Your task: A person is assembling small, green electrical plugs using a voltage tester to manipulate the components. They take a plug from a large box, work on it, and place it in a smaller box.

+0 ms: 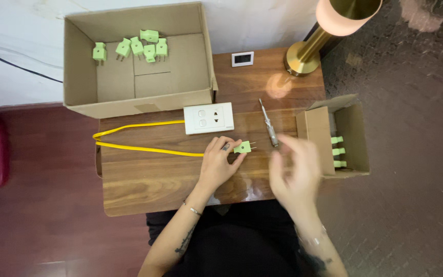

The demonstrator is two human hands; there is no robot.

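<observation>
- The left hand (217,163) rests on the desk (144,179) with its fingers (225,145) curled round a small green plug (243,147), pinching its body; the two metal prongs point right, clear of the grip.
- A yellow cable (139,149) runs from under that hand leftward, loops at the desk's left edge and comes back to a white socket plate (208,118) lying just above the hand.
- The right hand (294,166) hovers over the desk just right of the plug, blurred, fingers spread loosely and holding nothing that can be made out.
- A screwdriver (269,123) with a clear handle lies on the desk between the socket plate and the right hand, its lower end near the fingertips.
- Beside the right hand, a small open cardboard box (355,128) at the desk's right edge shows three green plugs (338,152) stacked inside.
- Further off, a large open cardboard box (78,61) at the top left holds six more loose green plugs (137,47).
- At the far edge stand a small white display (242,59) and a brass lamp (308,51) with its shade glowing.
</observation>
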